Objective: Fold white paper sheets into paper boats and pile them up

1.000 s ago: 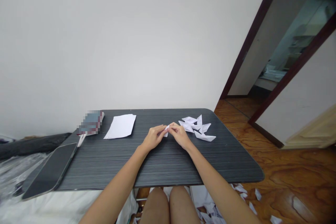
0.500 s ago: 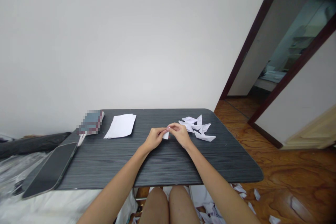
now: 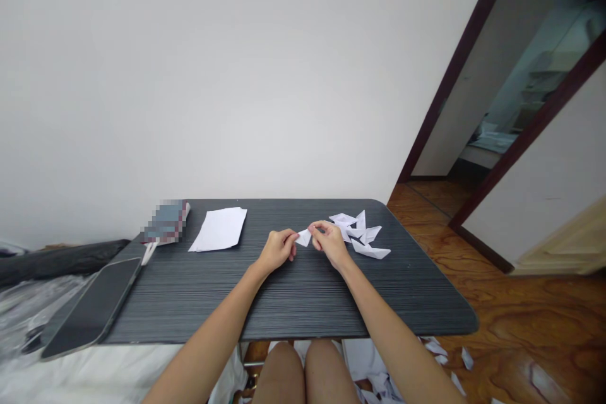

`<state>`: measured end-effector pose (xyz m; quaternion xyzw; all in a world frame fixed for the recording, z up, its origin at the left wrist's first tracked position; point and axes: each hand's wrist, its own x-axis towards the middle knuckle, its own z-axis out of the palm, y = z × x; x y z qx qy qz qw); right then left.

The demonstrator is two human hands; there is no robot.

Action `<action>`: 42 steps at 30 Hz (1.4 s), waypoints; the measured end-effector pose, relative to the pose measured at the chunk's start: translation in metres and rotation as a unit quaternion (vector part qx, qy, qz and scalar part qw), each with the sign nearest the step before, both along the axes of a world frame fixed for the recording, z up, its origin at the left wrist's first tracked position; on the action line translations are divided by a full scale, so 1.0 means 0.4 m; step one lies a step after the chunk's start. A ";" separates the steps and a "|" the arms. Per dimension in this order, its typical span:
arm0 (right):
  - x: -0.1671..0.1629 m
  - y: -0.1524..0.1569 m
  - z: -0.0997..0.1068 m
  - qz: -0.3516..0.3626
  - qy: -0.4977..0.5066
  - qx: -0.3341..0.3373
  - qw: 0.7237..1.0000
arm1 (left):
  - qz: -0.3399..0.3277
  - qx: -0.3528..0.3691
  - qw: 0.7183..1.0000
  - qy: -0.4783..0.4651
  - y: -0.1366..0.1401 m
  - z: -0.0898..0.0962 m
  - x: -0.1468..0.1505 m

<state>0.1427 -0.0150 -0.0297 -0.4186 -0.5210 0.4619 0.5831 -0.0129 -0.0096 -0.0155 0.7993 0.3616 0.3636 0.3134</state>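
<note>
A small piece of folded white paper (image 3: 303,238) is held above the dark table between my two hands. My left hand (image 3: 278,249) pinches its left corner between thumb and fingers. At its upper right corner, my right hand (image 3: 328,241) grips it the same way. Just right of my right hand lies a group of several folded white paper boats (image 3: 370,249). A stack of flat white paper sheets (image 3: 218,229) rests to the left of my left hand.
The dark table (image 3: 189,303) has a tablet-like dark slab (image 3: 92,309) at its left edge, near a blurred-out packet (image 3: 165,221). A white wall (image 3: 284,76) stands behind. Paper scraps (image 3: 434,347) lie on the wooden floor, and a doorway opens at the right.
My hands have drawn slightly apart, and more of the folded paper shows between them as a pointed shape. The view has shifted a little.
</note>
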 end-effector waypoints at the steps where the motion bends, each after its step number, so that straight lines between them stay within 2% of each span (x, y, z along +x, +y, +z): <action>1: -0.001 -0.002 0.001 0.011 -0.007 -0.007 1.000 | 0.005 0.005 1.000 0.003 -0.001 0.000 0.000; 4: 0.000 -0.003 0.003 0.014 -0.011 -0.007 1.000 | 0.001 -0.002 1.000 -0.004 0.000 0.001 0.000; 10: 0.011 0.007 -0.002 -0.006 0.003 0.035 0.999 | 0.002 -0.030 0.996 -0.086 0.016 0.004 -0.005; 15: 0.016 0.010 0.000 -0.054 -0.079 0.090 0.991 | 0.054 -0.024 0.988 -0.141 0.030 -0.003 -0.013; 19: 0.019 0.008 0.006 -0.074 -0.126 0.123 0.982 | 0.057 -0.011 0.991 -0.123 0.030 -0.002 -0.014; 26: 0.012 0.012 -0.004 -0.060 -0.121 0.120 0.984 | 0.034 0.026 0.998 -0.051 0.017 0.006 -0.009; 33: -0.002 0.005 -0.008 0.007 -0.125 0.132 0.983 | -0.032 -0.024 0.999 -0.018 0.012 0.005 -0.004; 36: -0.007 0.003 -0.010 -0.018 -0.129 0.136 0.982 | -0.041 -0.027 0.999 -0.023 0.011 0.004 0.001; 42: -0.031 -0.003 -0.021 -0.084 -0.136 0.145 0.976 | -0.004 0.034 0.999 -0.035 0.010 0.000 0.011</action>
